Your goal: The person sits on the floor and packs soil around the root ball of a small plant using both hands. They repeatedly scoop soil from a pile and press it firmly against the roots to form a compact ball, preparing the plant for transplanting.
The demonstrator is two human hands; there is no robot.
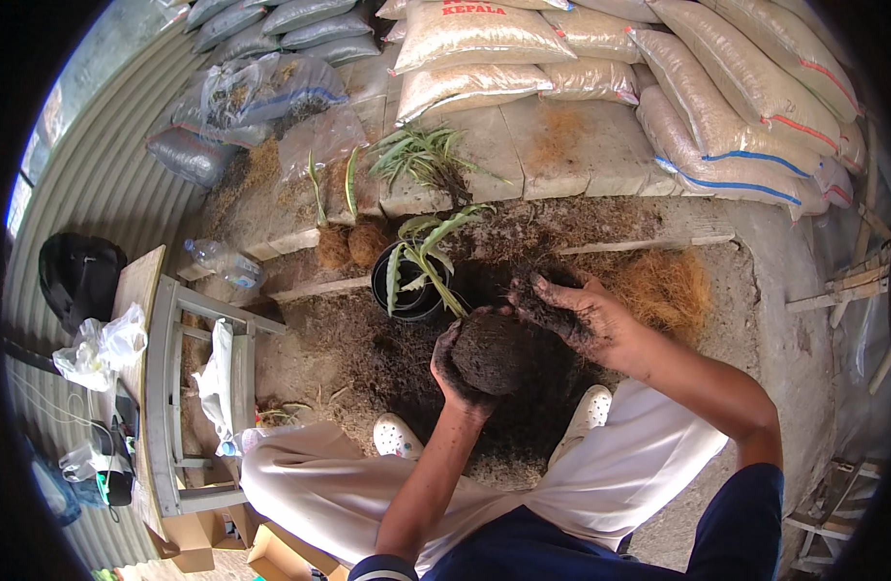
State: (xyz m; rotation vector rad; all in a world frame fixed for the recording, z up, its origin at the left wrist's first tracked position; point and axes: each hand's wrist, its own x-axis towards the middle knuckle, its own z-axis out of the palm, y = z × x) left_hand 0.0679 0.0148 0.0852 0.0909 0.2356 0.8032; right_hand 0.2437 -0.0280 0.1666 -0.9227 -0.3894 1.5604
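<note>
My left hand (463,374) cups a round ball of dark soil (494,352) from below and the left. A plant with long green leaves (427,254) leans up and away from the ball's far left side. Just right of the ball, my right hand (572,309) is raised with bent fingers, coated in dark soil; a dark clump lies at its fingers. Behind the leaves stand black plastic pots (416,305), one within another. Two fibre-wrapped root balls (349,245) with upright leaves sit left of the pots. Loose dark soil (416,378) covers the ground under my hands.
Brown coconut-like fibre (667,290) lies to the right. Uprooted plants (427,160) rest on the concrete ledge (489,138), before stacked filled sacks (481,87). A plastic bottle (227,263) and a wooden table (137,305) are at left, with cardboard boxes (293,555) near my knee.
</note>
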